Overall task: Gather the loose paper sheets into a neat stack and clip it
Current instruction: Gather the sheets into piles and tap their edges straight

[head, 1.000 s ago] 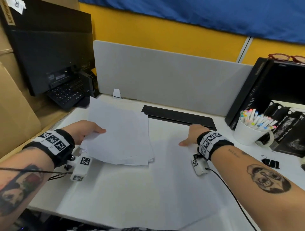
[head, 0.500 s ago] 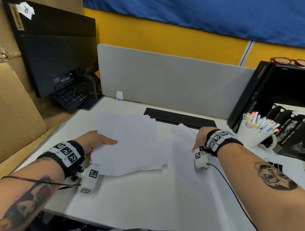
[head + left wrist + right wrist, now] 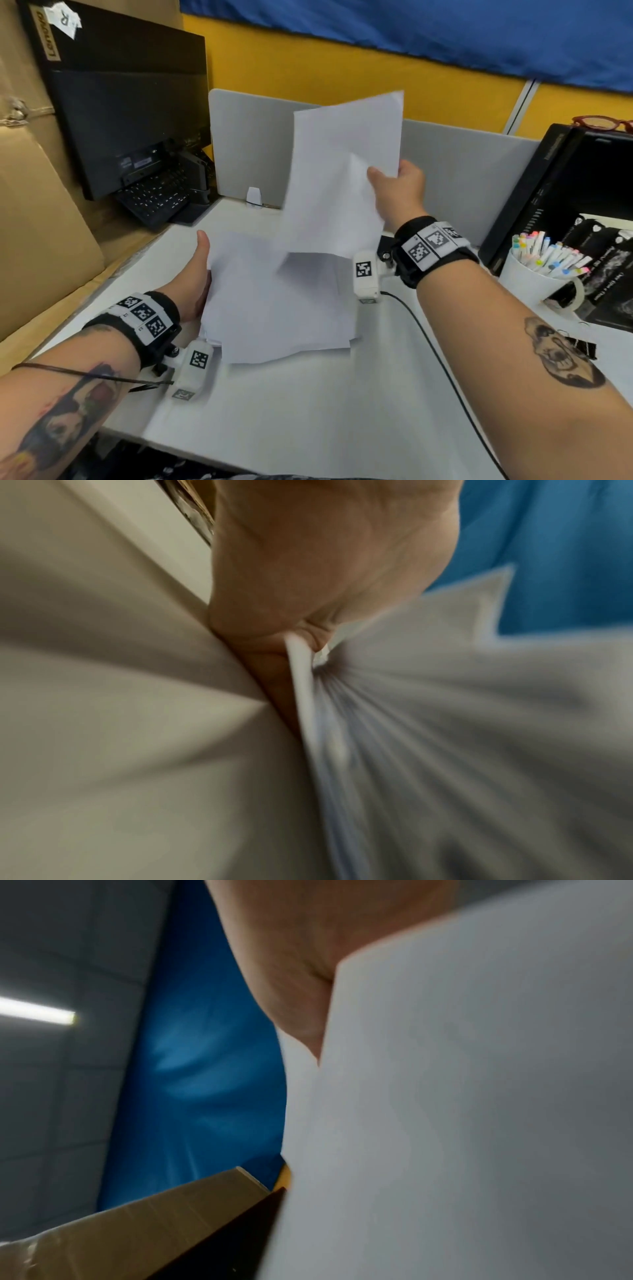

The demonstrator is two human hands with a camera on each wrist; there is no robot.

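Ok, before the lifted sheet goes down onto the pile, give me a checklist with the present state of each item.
1. Right hand has a firm hold of the lifted sheet: ok, pinched at its edge.
2. Left hand steadies the pile: ok, it holds the pile's left edge.
3. Pile edges squared: not ok, sheets are fanned and skewed.
4. Lifted sheet lined up with the pile: not ok, it hangs tilted above it.
5. Binder clip within reach: ok, on the desk by the right forearm.
6. All loose sheets gathered: cannot tell.
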